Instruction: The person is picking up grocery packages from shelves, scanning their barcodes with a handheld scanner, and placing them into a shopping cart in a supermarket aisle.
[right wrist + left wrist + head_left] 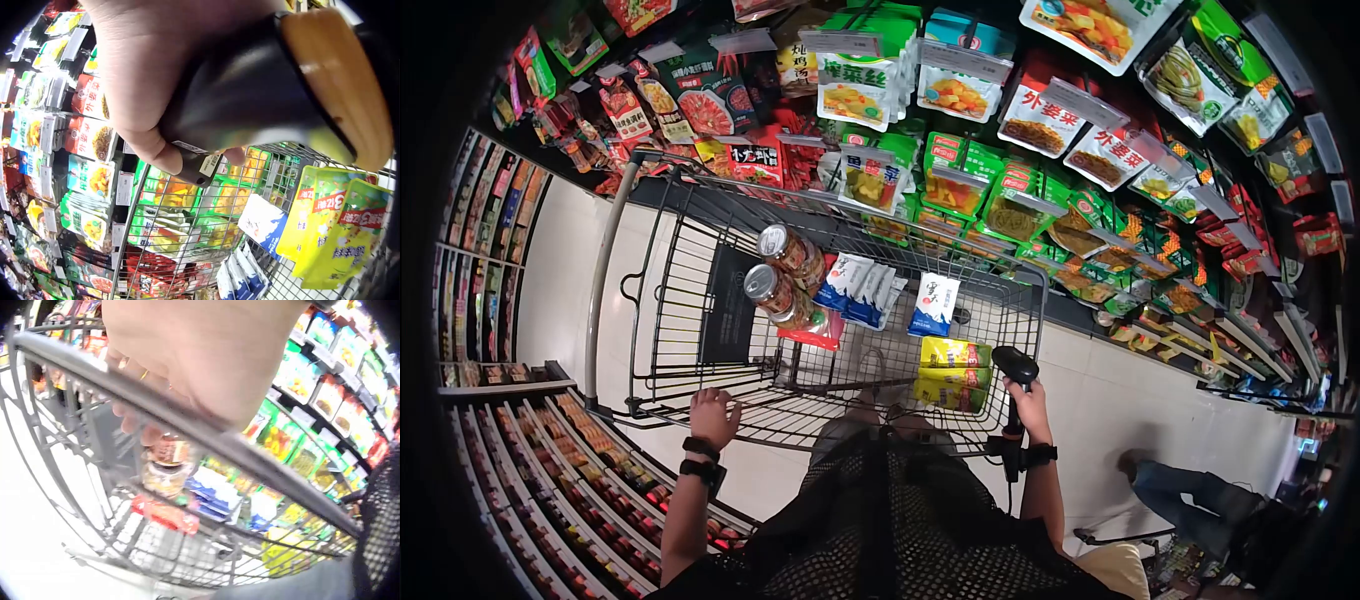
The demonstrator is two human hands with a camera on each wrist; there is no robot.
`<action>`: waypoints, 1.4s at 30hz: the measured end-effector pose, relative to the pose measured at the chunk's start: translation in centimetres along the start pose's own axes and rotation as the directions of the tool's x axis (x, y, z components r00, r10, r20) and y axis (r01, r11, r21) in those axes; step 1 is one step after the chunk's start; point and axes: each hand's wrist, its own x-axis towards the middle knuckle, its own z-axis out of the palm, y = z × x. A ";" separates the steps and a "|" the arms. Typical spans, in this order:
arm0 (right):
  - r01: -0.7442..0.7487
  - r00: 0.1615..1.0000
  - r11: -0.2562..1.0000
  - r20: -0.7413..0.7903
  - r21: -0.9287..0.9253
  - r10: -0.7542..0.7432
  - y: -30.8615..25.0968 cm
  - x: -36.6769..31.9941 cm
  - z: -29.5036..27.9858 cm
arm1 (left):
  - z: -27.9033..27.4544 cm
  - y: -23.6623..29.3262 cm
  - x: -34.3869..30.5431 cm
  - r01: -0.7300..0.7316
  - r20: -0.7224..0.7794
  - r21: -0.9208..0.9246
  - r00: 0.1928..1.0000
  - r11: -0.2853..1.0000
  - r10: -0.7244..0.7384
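My right hand (1028, 408) grips a black handheld barcode scanner (1014, 366) above the right end of a wire shopping cart (800, 385). Close up in the right wrist view, the scanner (244, 94) has an orange end and small white labels. My left hand (715, 418) rests on the cart's near side rail (181, 419), its fingers hanging loosely over the inner side. Inside the cart lie two clear jars with silver lids (773, 240), a red packet (815, 330), several blue-and-white packets (862, 290), another blue-and-white packet (936, 304) and yellow pouches (952, 375).
Shelves of hanging food pouches (960, 180) run along the cart's far side. More racks (550, 480) stand at the left, beside pale floor (560, 260). A person in blue trousers (1190, 490) is at the lower right. A black panel (728, 305) stands inside the cart's left end.
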 end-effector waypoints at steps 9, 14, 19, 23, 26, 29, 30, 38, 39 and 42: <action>0.053 0.986 0.994 -0.152 -0.099 -0.068 2.0 -2.8 -2.4 | 0.8 3.6 -1.7 0.168 0.169 -0.246 0.977 0.955 -0.128; -0.049 0.972 0.950 -0.234 -0.310 -0.026 2.8 -4.6 -4.0 | 1.4 4.9 -2.3 0.130 0.252 -0.136 0.963 0.982 -0.093; -0.059 0.938 0.932 -0.340 -0.359 -0.071 4.2 -6.0 -5.8 | 0.6 7.4 -2.9 0.176 0.383 -0.130 0.917 0.976 -0.114; -0.178 0.931 0.915 -0.364 -0.362 0.037 3.5 -7.2 -7.5 | 0.8 9.3 -3.9 0.109 0.415 -0.158 0.909 0.981 -0.034; -0.154 0.908 0.943 -0.418 -0.296 0.017 4.9 -7.7 -8.7 | 2.0 10.3 -5.1 0.065 0.432 -0.164 0.902 0.984 0.013; -0.102 0.880 0.911 -0.463 -0.401 -0.105 6.7 -8.3 -10.3 | 1.4 12.2 -5.4 0.073 0.549 -0.179 0.835 0.981 0.038; -0.116 0.868 0.912 -0.486 -0.392 -0.099 7.1 -8.9 -10.8 | 1.9 12.3 -5.5 0.043 0.575 -0.208 0.814 0.977 0.087; -0.231 0.851 0.863 -0.524 -0.449 -0.044 9.0 -10.3 -14.9 | 4.5 15.4 -7.0 -0.100 0.636 -0.098 0.759 0.990 0.139; -0.242 0.849 0.860 -0.526 -0.448 -0.035 9.3 -10.4 -15.4 | 5.9 15.3 -7.4 -0.156 0.605 -0.101 0.774 0.983 0.185; -0.243 0.822 0.834 -0.561 -0.495 -0.094 10.3 -10.4 -17.1 | 16.0 13.4 -9.7 0.086 0.512 0.111 0.849 0.990 -0.131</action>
